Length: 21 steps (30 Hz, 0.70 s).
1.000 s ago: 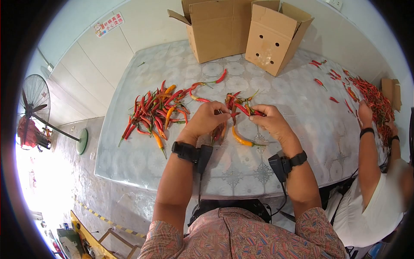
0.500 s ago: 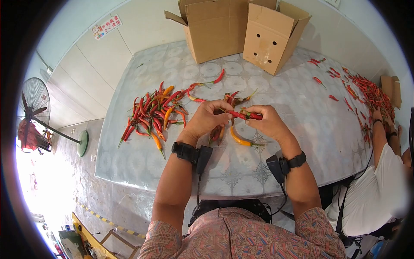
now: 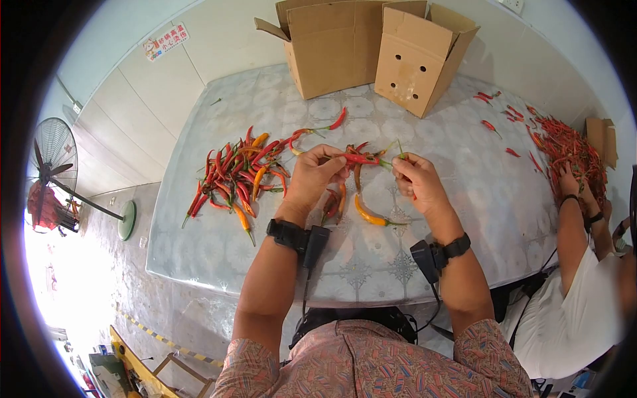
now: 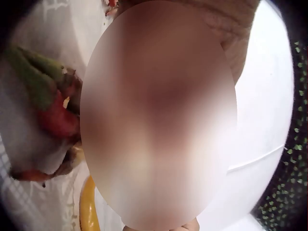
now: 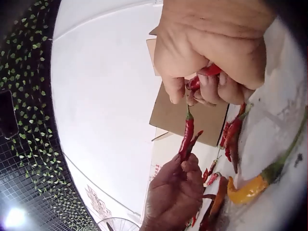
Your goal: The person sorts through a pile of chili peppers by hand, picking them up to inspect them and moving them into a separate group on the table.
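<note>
My left hand (image 3: 313, 180) pinches a red chili pepper (image 5: 188, 134) by its lower end, green stem toward my right hand; a second red tip (image 5: 196, 141) shows beside it. Fingers of my right hand (image 3: 422, 186) curl round another red chili (image 5: 210, 70), while its fingertips are right at the stem of the left hand's pepper. Beneath the hands lie a few dark, wilted-looking chilies (image 3: 342, 202) and a yellow-orange chili (image 3: 370, 213). A larger heap of red and orange chilies (image 3: 232, 169) spreads to the left. Blur covers most of the left wrist view.
Two cardboard boxes (image 3: 335, 50) stand at the back of the table (image 3: 464, 199), covered with patterned plastic. On the right, another person (image 3: 564, 318) reaches into a big chili heap (image 3: 567, 149). A standing fan (image 3: 53, 159) is at far left.
The hands brought a red chili level between them, then drew slightly apart. My right hand shifted right and up, toward the stem end. The other person's hands moved within their heap.
</note>
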Motion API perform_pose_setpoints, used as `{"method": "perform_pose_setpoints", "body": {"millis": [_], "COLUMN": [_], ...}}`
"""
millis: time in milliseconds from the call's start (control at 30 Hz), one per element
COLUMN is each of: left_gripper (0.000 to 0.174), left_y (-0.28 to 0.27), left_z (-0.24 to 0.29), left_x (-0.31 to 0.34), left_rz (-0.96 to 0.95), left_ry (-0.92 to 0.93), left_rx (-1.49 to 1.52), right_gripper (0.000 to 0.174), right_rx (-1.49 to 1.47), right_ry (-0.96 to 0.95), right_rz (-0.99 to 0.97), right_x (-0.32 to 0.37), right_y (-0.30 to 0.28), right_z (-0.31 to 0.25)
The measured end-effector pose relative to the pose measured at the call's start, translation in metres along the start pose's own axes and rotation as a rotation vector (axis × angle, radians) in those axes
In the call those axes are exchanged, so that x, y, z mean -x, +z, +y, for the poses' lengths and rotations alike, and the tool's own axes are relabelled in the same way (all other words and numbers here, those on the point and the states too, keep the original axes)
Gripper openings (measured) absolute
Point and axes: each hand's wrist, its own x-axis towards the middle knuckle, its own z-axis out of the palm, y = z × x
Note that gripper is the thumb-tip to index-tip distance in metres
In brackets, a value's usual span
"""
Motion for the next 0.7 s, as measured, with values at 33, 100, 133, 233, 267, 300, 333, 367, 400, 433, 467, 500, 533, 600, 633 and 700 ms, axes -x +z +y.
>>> {"method": "perform_pose_setpoints", "body": {"millis": [33,100,133,233,267,300,333,367,400,433,467,500,533,600,633,700], "left_gripper": [0.006,0.006,0.006,0.006,0.006,0.006,0.007,0.007,0.008,0.009,0.009,0.011,0.013,0.013,0.013,0.014], "left_y": [0.000,0.002,0.002,0.004,0.006,0.010,0.013,0.016,0.017,0.018,0.017,0.016,0.015,0.016,0.017,0.015], "left_z": [0.000,0.002,0.003,0.000,0.000,0.000,0.001,0.001,0.001,0.001,0.001,0.000,0.000,0.000,0.002,0.007], "left_x": [0.000,0.001,0.001,0.001,0.003,0.005,0.006,0.007,0.008,0.009,0.009,0.009,0.008,0.009,0.008,0.000], "left_rz": [0.014,0.044,0.073,0.026,0.025,-0.037,-0.099,-0.099,-0.153,-0.206,-0.204,-0.251,-0.299,-0.297,-0.298,-0.225], "left_ry": [0.005,0.022,0.039,0.036,0.037,0.058,0.078,0.079,0.077,0.075,0.076,0.065,0.055,0.062,0.067,0.113], "left_rx": [0.013,0.032,0.051,0.035,0.035,-0.013,-0.060,-0.060,-0.094,-0.127,-0.127,-0.139,-0.153,-0.217,-0.282,-0.405], "right_gripper": [0.013,0.014,0.014,0.020,0.021,0.022,0.022,0.022,0.022,0.022,0.022,0.022,0.022,0.023,0.023,0.017], "right_rx": [0.000,-0.073,-0.073,-0.022,-0.002,0.019,0.019,-0.001,-0.021,-0.020,-0.046,-0.073,-0.072,-0.190,-0.193,-0.295], "right_ry": [0.000,-0.002,-0.002,-0.027,-0.001,0.024,0.022,0.053,0.084,0.084,0.079,0.074,0.072,0.041,0.034,0.045], "right_rz": [-0.001,-0.001,-0.001,0.024,-0.011,-0.045,-0.045,-0.047,-0.049,-0.051,-0.058,-0.065,-0.068,-0.014,-0.019,-0.033], "right_x": [0.000,0.001,0.001,0.002,0.002,0.002,0.003,0.005,0.006,0.005,0.002,0.000,-0.002,-0.004,-0.006,-0.006], "right_y": [0.000,0.002,0.004,0.009,0.011,0.013,0.016,0.020,0.022,0.021,0.018,0.015,0.014,0.013,0.011,0.006], "right_z": [0.000,0.000,-0.001,0.000,0.002,0.003,0.004,0.004,0.004,0.006,0.009,0.013,0.015,0.018,0.018,0.017]}}
